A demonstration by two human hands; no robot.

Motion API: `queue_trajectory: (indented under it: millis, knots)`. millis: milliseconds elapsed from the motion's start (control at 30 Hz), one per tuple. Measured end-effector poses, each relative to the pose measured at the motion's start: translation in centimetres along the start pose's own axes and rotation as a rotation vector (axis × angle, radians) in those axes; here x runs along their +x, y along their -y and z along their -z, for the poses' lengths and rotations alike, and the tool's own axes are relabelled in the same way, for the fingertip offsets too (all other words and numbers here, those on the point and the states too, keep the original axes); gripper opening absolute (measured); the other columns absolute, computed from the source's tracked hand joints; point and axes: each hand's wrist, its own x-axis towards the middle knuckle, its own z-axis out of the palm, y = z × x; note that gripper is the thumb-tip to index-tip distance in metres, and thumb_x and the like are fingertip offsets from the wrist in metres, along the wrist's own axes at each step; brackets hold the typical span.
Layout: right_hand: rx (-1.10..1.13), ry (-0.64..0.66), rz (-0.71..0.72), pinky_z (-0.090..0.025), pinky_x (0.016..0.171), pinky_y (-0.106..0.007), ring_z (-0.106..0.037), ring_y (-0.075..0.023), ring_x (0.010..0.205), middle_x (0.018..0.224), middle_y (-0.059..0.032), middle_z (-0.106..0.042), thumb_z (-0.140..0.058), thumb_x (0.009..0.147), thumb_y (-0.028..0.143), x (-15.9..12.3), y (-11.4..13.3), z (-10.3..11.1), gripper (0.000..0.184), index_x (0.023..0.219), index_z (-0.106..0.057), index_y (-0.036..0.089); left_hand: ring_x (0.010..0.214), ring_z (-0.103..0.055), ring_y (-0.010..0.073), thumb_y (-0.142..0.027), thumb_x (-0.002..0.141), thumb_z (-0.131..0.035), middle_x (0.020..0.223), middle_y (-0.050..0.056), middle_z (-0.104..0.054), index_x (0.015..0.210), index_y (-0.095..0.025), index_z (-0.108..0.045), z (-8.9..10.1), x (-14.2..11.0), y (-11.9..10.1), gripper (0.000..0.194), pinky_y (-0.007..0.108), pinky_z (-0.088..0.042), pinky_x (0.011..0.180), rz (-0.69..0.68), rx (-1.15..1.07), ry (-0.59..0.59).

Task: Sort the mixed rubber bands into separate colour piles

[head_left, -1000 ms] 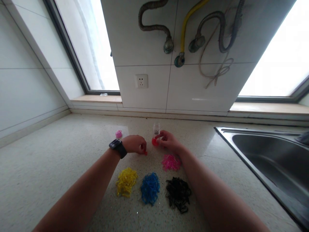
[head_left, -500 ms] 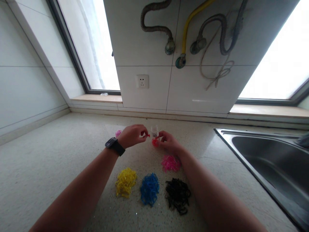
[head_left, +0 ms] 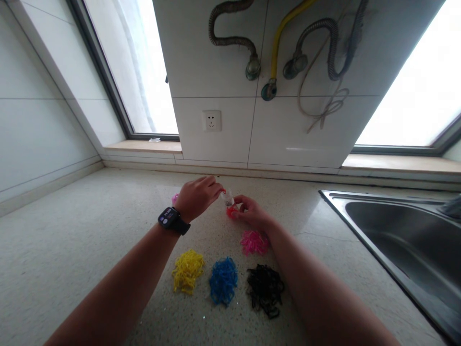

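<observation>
My right hand (head_left: 251,212) is closed round the side of a small clear bottle (head_left: 228,198), which leans slightly left on the counter. Red rubber bands (head_left: 231,212) lie in its lower part. At the bottle's mouth, my left hand (head_left: 200,195) pinches a small red rubber band (head_left: 224,191) between its fingertips. Nearer to me lie loose piles of pink rubber bands (head_left: 254,242), yellow rubber bands (head_left: 188,271), blue rubber bands (head_left: 224,281) and black rubber bands (head_left: 265,290). Some light pink bands (head_left: 175,198) are partly hidden behind my left wrist.
A steel sink (head_left: 403,240) is set into the speckled counter (head_left: 90,230) on the right. The tiled wall behind carries a socket (head_left: 211,120), a yellow pipe (head_left: 275,53) and metal hoses (head_left: 230,42). A black watch (head_left: 173,220) is on my left wrist.
My left hand has risen and turned, bringing the red rubber band from beside the bottle to its mouth. The bottle has tipped a little left in my right hand.
</observation>
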Motion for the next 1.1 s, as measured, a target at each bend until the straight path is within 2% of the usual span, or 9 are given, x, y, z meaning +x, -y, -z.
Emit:
queue_trajectory:
  millis: [133,300,467,600,667,733,800,933,1100]
  knots:
    - [-0.009,-0.006,-0.023,-0.041,0.061,-0.024,-0.049,-0.0108,0.067,0.107,-0.0049,-0.068,-0.077,0.07,0.034,-0.1,0.2,-0.1,0.043,0.11,-0.066,0.022,0.087,-0.053,0.0192,-0.027,0.101,-0.047,0.09,0.006,-0.057,0.098,-0.02,-0.07,-0.2,0.0,-0.3,0.024,0.029,-0.038,0.065,-0.027,0.046,0.0]
    - [0.011,-0.002,-0.053,-0.04,0.056,-0.023,-0.049,-0.0102,0.065,0.105,-0.005,-0.067,-0.077,0.07,0.036,-0.1,0.2,-0.2,0.044,0.11,-0.065,0.022,0.087,-0.053,0.018,-0.022,0.098,-0.053,0.09,0.005,-0.056,0.104,-0.024,-0.071,-0.6,0.0,-0.4,0.019,0.027,-0.04,0.065,-0.055,0.027,-0.003]
    - [0.124,0.029,-0.069,-0.043,0.052,-0.022,-0.052,-0.0102,0.065,0.11,-0.0067,-0.067,-0.077,0.07,0.038,-0.1,0.2,-0.2,0.045,0.11,-0.064,0.022,0.091,-0.056,0.0169,-0.022,0.099,-0.05,0.095,0.005,-0.059,0.116,-0.025,-0.066,-0.6,0.0,-0.1,0.024,0.026,-0.044,0.073,-0.037,-0.039,-0.037]
    - [0.307,-0.007,-0.111,-0.045,0.049,-0.022,-0.056,-0.0112,0.065,0.11,-0.0078,-0.068,-0.075,0.073,0.042,-0.1,0.6,0.0,0.042,0.108,-0.062,0.022,0.098,-0.058,0.0168,-0.022,0.101,-0.044,0.106,0.005,-0.062,0.121,-0.024,-0.062,-1.0,-0.1,0.2,0.027,0.029,-0.045,0.084,0.058,-0.196,-0.102]
    - [0.364,-0.039,-0.12,-0.045,0.048,-0.022,-0.057,-0.0113,0.064,0.105,-0.0072,-0.069,-0.074,0.075,0.042,0.0,0.7,0.0,0.04,0.106,-0.06,0.022,0.095,-0.059,0.0162,-0.023,0.101,-0.041,0.107,0.006,-0.063,0.118,-0.022,-0.061,-1.8,-0.4,0.4,0.026,0.029,-0.045,0.084,0.107,-0.248,-0.117]
    - [0.332,-0.019,-0.11,-0.045,0.048,-0.021,-0.056,-0.0102,0.061,0.1,-0.0064,-0.07,-0.076,0.073,0.04,0.1,0.6,-0.1,0.039,0.104,-0.06,0.022,0.09,-0.06,0.0156,-0.023,0.101,-0.041,0.106,0.006,-0.063,0.115,-0.02,-0.062,-3.0,-0.7,0.8,0.025,0.028,-0.046,0.081,0.139,-0.27,-0.1]
    - [0.283,-0.008,-0.117,-0.044,0.047,-0.02,-0.054,-0.0091,0.058,0.1,-0.0062,-0.07,-0.077,0.072,0.04,0.2,0.3,-0.1,0.039,0.104,-0.061,0.021,0.085,-0.061,0.015,-0.022,0.099,-0.044,0.103,0.006,-0.064,0.111,-0.02,-0.063,-4.6,-1.3,1.2,0.023,0.027,-0.046,0.078,0.161,-0.302,-0.06]
    - [0.302,-0.066,-0.142,-0.042,0.044,-0.02,-0.053,-0.0084,0.056,0.109,-0.0072,-0.07,-0.074,0.075,0.041,0.4,0.1,-0.2,0.039,0.106,-0.06,0.022,0.083,-0.062,0.0151,-0.022,0.095,-0.047,0.101,0.005,-0.067,0.105,-0.021,-0.065,-7.4,-2.3,1.8,0.021,0.026,-0.046,0.077,0.184,-0.386,0.044]
    - [0.318,-0.047,-0.115,-0.04,0.042,-0.019,-0.05,-0.0067,0.054,0.108,-0.0067,-0.07,-0.076,0.073,0.037,0.4,0.0,-0.2,0.04,0.107,-0.061,0.022,0.076,-0.06,0.0148,-0.025,0.095,-0.046,0.092,0.004,-0.066,0.108,-0.019,-0.065,-9.3,-3.2,1.8,0.023,0.026,-0.046,0.074,0.21,-0.519,0.127]
